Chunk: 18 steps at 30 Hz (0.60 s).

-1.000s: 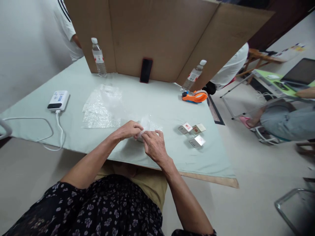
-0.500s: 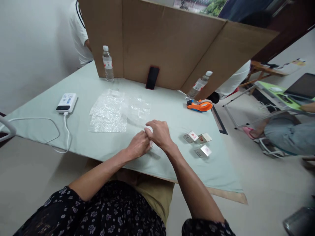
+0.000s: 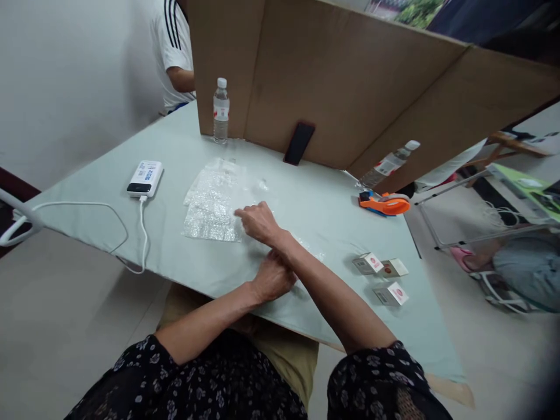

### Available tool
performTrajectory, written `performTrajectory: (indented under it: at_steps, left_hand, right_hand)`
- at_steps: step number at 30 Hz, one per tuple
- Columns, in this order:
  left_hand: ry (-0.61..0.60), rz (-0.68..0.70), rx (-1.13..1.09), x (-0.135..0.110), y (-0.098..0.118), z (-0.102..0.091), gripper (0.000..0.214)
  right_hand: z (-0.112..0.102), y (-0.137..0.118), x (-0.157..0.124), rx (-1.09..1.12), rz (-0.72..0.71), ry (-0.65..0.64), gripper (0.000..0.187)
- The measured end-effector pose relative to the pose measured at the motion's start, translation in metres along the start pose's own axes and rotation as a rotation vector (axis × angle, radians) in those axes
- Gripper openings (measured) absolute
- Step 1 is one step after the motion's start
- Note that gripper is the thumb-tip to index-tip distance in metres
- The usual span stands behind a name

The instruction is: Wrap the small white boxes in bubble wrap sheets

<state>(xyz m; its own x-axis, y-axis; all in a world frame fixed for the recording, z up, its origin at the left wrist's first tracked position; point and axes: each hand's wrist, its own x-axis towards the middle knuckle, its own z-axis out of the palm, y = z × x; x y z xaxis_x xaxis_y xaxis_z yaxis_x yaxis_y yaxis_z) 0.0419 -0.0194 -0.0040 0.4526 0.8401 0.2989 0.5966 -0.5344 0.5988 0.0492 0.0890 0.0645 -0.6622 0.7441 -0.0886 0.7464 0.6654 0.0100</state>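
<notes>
Bubble-wrap sheets (image 3: 213, 204) lie stacked on the desk (image 3: 324, 204), touched at their near edge by the right hand (image 3: 259, 222), fingers loosely extended. A wrapped bundle is pressed down under the left hand (image 3: 273, 279), its grip hidden. Picking a sheet seems underway; a single layer must be separated next.

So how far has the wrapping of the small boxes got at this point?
Nothing finished shows: no wrapped box lies apart. In hand: the left hand presses a partly wrapped bundle near the table edge, while the right hand reaches across to the bubble-wrap stack. Left: three small boxes lie bare, and the tape dispenser lies untouched.
</notes>
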Motion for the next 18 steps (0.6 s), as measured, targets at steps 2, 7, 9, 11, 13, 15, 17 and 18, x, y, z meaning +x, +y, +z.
performTrajectory:
  at_steps: [2, 7, 9, 11, 13, 15, 17, 18]
  left_hand:
    - [0.019, -0.045, -0.051, 0.0, 0.001, 0.0, 0.026]
    - [-0.024, -0.063, -0.064, 0.0, -0.001, 0.0, 0.017]
    - [-0.029, -0.05, -0.025, 0.0, -0.001, 0.0, 0.014]
    - [-0.023, -0.044, 0.004, 0.0, -0.001, 0.001, 0.011]
    - [-0.016, -0.035, 0.002, 0.0, -0.002, 0.002, 0.009]
    - [-0.019, -0.045, -0.042, 0.001, -0.004, 0.003, 0.007]
    - [-0.023, -0.113, -0.166, 0.002, -0.005, 0.002, 0.007]
    - [-0.027, -0.144, -0.227, 0.002, -0.006, 0.001, 0.008]
  right_hand:
    - [-0.001, -0.022, 0.009, 0.0, -0.125, -0.059, 0.046]
    - [0.003, -0.053, 0.024, -0.032, -0.234, -0.23, 0.045]
    - [0.005, -0.055, 0.023, -0.038, -0.28, -0.222, 0.043]
    - [0.007, -0.057, 0.02, -0.057, -0.332, -0.181, 0.039]
    - [0.008, -0.06, 0.017, -0.079, -0.36, -0.142, 0.035]
    - [0.004, -0.063, 0.011, -0.073, -0.348, -0.132, 0.032]
    - [-0.007, -0.06, -0.002, 0.0, -0.322, -0.11, 0.029]
    - [-0.014, -0.055, -0.014, 0.068, -0.297, -0.071, 0.03]
